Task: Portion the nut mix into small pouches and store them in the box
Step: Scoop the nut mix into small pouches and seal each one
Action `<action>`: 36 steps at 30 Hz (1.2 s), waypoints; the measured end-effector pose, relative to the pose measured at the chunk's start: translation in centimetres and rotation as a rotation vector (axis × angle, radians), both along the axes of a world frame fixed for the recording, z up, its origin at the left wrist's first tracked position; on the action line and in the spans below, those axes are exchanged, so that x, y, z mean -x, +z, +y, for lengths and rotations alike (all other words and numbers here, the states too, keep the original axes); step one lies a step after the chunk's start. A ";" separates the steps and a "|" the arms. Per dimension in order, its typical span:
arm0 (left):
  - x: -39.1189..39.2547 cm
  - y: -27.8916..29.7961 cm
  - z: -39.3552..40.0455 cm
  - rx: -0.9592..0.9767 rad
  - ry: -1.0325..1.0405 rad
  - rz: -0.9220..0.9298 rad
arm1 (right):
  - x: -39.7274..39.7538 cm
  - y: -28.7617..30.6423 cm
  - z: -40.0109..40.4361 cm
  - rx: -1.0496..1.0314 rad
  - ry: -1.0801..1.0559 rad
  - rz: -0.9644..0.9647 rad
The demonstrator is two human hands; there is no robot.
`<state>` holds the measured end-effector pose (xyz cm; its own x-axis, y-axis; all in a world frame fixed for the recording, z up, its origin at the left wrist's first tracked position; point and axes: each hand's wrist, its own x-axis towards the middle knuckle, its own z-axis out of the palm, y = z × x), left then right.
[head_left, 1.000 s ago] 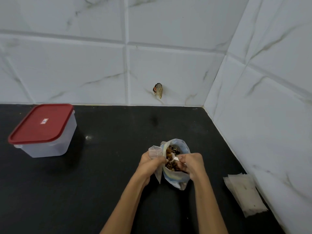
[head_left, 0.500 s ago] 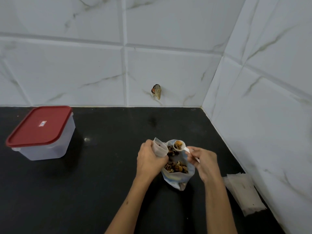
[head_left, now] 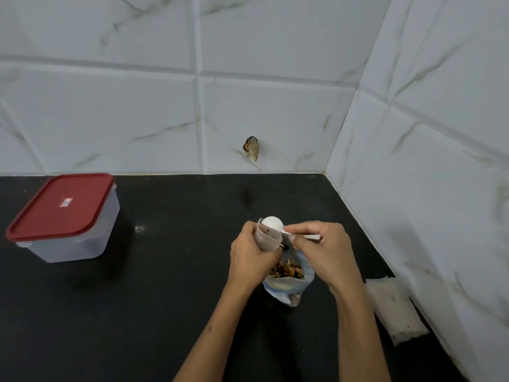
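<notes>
Over the nut bag (head_left: 287,282), my left hand (head_left: 252,256) grips a pouch (head_left: 268,238) open while my right hand (head_left: 323,248) pinches the tipped spoon (head_left: 272,224), so spills should fall back.

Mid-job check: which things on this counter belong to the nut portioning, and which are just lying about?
In the job:
small pouch, held in left hand
white scoop, in right hand
nut mix bag
red-lidded box
spare pouches

Lying about:
brownish scrap on the wall tile

Black countertop (head_left: 165,285), marbled white wall tiles (head_left: 275,106)
</notes>
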<state>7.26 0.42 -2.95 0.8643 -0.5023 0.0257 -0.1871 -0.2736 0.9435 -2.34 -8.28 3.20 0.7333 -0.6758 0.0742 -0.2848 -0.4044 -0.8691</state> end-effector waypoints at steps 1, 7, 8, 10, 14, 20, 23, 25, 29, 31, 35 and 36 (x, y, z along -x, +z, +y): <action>0.1 -0.1 0.0 0.008 -0.004 -0.003 | 0.1 0.1 0.0 -0.007 -0.011 -0.003; 0.1 0.0 0.2 0.050 -0.027 0.002 | 0.3 0.8 0.0 -0.203 -0.027 -0.048; 0.1 0.0 0.1 0.055 -0.035 -0.001 | 0.3 0.8 0.0 -0.207 -0.016 -0.044; 0.0 0.0 0.1 0.062 -0.044 -0.008 | 0.4 0.8 0.0 -0.206 0.005 -0.044; -0.1 -0.2 0.0 0.056 -0.027 -0.003 | 0.2 0.6 -0.2 -0.246 -0.048 -0.115; -0.2 -0.4 0.2 0.053 -0.011 -0.012 | -0.3 -1.4 -1.3 -0.377 -0.252 -0.172; -0.2 -0.3 0.2 0.064 -0.001 -0.012 | -0.7 -3.5 -1.9 -0.166 -0.292 0.051; -0.2 -0.3 0.1 0.074 -0.001 -0.008 | -0.9 -4.9 -2.0 -0.092 -0.248 0.184; -0.1 -0.2 0.1 0.091 -0.004 0.066 | -1.3 -6.6 -2.0 -0.015 -0.196 0.374; 0.2 0.2 0.2 0.125 -0.007 0.162 | -1.3 -6.6 -2.0 -0.001 -0.168 0.445; -0.4 0.4 0.6 0.238 0.019 0.378 | -1.5 -5.9 -1.6 0.070 -0.184 0.299; -0.7 0.2 0.7 0.253 0.031 0.409 | -1.6 -5.5 -1.4 0.034 -0.188 0.177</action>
